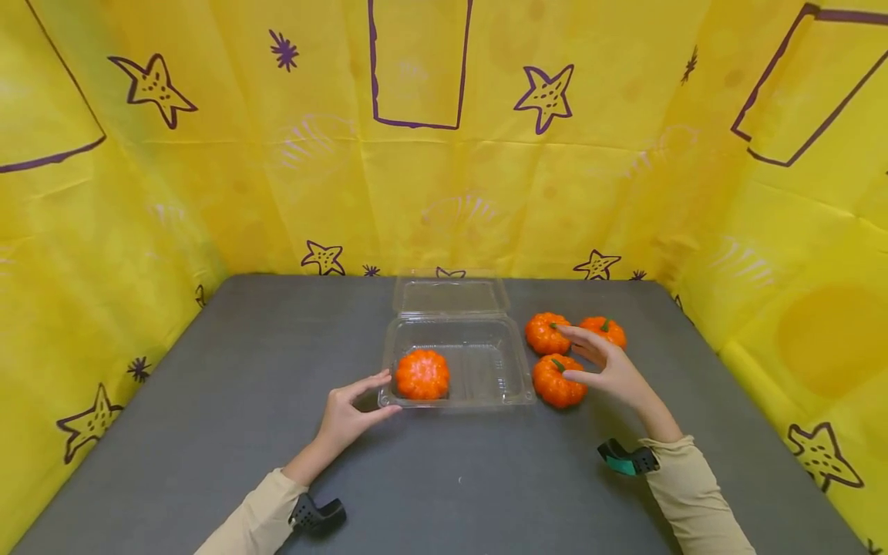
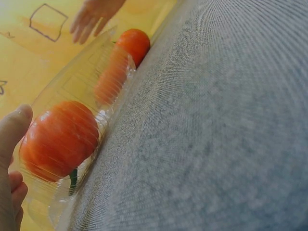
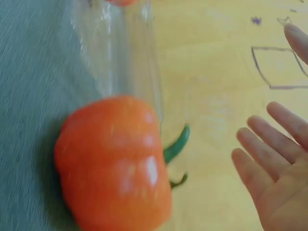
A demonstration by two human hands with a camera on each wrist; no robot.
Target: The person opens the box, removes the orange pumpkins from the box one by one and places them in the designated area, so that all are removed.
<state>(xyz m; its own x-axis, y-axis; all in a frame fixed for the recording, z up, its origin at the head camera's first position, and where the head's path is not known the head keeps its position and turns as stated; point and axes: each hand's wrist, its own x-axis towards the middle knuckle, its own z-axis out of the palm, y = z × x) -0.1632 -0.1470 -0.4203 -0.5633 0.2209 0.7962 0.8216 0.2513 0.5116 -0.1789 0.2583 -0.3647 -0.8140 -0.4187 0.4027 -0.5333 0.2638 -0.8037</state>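
Note:
A clear plastic clamshell container (image 1: 489, 397) lies with its lid raised at the back. In its left part an orange toy pumpkin (image 1: 422, 375) sits with its ribbed underside up; the left wrist view shows its green stem pointing down. My left hand (image 1: 344, 414) holds the container's front left corner, fingers at the side and thumb at the front edge. Over the pumpkins on the right, my right hand (image 1: 616, 375) hovers with spread fingers and nothing in it. Nearest to it are the front pumpkin (image 1: 557, 385), the back left pumpkin (image 1: 544, 333) and the back right pumpkin (image 1: 610, 330).
The dark grey table (image 1: 208, 401) carries everything. A yellow cloth (image 1: 430, 177) with starfish drawings encloses its back and sides. The upright container lid (image 1: 451, 296) stands near the table's back edge.

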